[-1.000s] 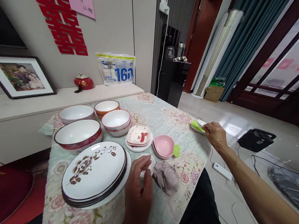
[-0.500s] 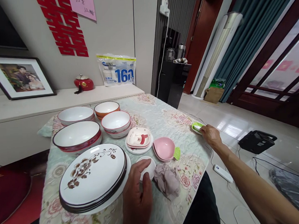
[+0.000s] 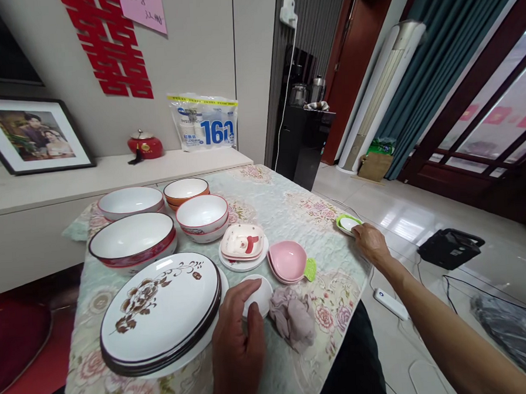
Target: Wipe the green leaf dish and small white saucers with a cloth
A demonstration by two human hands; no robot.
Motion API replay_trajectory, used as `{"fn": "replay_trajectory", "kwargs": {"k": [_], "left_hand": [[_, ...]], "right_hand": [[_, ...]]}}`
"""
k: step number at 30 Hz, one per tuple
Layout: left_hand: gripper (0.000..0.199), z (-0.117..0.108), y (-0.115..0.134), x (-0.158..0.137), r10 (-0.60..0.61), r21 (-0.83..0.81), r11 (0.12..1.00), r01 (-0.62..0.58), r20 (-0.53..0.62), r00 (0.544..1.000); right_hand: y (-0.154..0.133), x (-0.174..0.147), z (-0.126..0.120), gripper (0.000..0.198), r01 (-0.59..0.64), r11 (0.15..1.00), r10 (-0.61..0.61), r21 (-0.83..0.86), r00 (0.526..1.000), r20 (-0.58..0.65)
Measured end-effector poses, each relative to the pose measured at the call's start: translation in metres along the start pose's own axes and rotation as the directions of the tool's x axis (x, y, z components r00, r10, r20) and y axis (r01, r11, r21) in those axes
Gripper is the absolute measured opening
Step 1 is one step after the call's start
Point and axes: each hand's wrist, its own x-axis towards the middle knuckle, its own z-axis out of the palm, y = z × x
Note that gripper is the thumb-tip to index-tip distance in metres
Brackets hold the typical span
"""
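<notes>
My right hand (image 3: 371, 243) reaches to the table's right edge, fingers pinched at the rim of a small white dish (image 3: 349, 223). That dish lies in a green-rimmed dish (image 3: 340, 221). Fingers spread, my left hand (image 3: 239, 330) hovers at the left side of another small white dish (image 3: 260, 297), with thumb and forefinger over its edge; I cannot tell whether they touch it. Beside this dish lies a crumpled greyish-pink cloth (image 3: 292, 318). Stacked pink strawberry-shaped bowls (image 3: 288, 260) with a green leaf handle sit just beyond. Left of my left hand is a stack of flowered plates (image 3: 163, 308).
Square dishes with a red-scarfed figure (image 3: 242, 241) rest on white plates. Several bowls, including a red-rimmed bowl (image 3: 202, 213) and a dark-rimmed bowl (image 3: 135, 236), stand farther left. A cabinet (image 3: 112, 178) behind holds a photo frame (image 3: 36, 165), red jar (image 3: 145, 145) and plastic bag (image 3: 204, 122).
The small white dish at my right hand has gone from tilted to lying flatter in the green-rimmed dish. My left hand has barely moved. The view has shifted slightly.
</notes>
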Motion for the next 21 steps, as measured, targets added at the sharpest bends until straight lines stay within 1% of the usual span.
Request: {"fn": "replay_trajectory", "kwargs": {"k": [4, 8, 10, 13, 14, 15, 16, 17, 19, 21], "left_hand": [[0.029, 0.0, -0.001, 0.001, -0.012, -0.013, 1.0, 0.012, -0.01, 1.0], [0.028, 0.0, -0.001, 0.002, -0.039, -0.046, 0.998, 0.036, -0.055, 0.998], [0.029, 0.0, 0.001, 0.003, -0.088, -0.094, 0.992, 0.079, -0.092, 0.992], [0.032, 0.0, 0.007, 0.004, -0.235, -0.205, 0.955, 0.212, -0.095, 0.967], [0.033, 0.0, 0.008, 0.004, -0.279, -0.251, 0.936, 0.247, -0.104, 0.955], [0.034, 0.0, 0.01, 0.005, -0.321, -0.295, 0.915, 0.276, -0.118, 0.94], [0.035, 0.0, 0.012, 0.006, -0.37, -0.338, 0.888, 0.312, -0.124, 0.921], [0.037, 0.0, 0.013, 0.007, -0.408, -0.372, 0.864, 0.34, -0.12, 0.905], [0.039, -0.001, 0.014, 0.009, -0.462, -0.422, 0.822, 0.383, -0.101, 0.881], [0.04, -0.001, 0.014, 0.009, -0.495, -0.456, 0.791, 0.408, -0.083, 0.865]], "right_hand": [[0.0, -0.006, -0.008, 0.029, 0.02, 1.0, -0.019, 0.016, 0.999, -0.044], [-0.008, -0.014, -0.022, 0.022, 0.048, 0.997, -0.037, 0.063, 0.985, -0.167], [-0.02, -0.021, -0.032, 0.027, 0.11, 0.988, -0.084, 0.106, 0.969, -0.231], [-0.052, -0.041, -0.05, 0.027, 0.274, 0.944, -0.21, 0.186, 0.93, -0.303], [-0.066, -0.052, -0.057, 0.027, 0.357, 0.908, -0.273, 0.219, 0.901, -0.337], [-0.081, -0.064, -0.065, 0.025, 0.49, 0.827, -0.351, 0.278, 0.834, -0.427], [-0.097, -0.078, -0.073, 0.023, 0.597, 0.735, -0.418, 0.321, 0.772, -0.48], [-0.113, -0.093, -0.081, 0.021, 0.669, 0.654, -0.467, 0.352, 0.724, -0.508], [-0.144, -0.123, -0.094, 0.022, 0.752, 0.531, -0.558, 0.391, 0.658, -0.505], [-0.171, -0.148, -0.101, 0.023, 0.805, 0.455, -0.669, 0.38, 0.591, -0.451]]}}
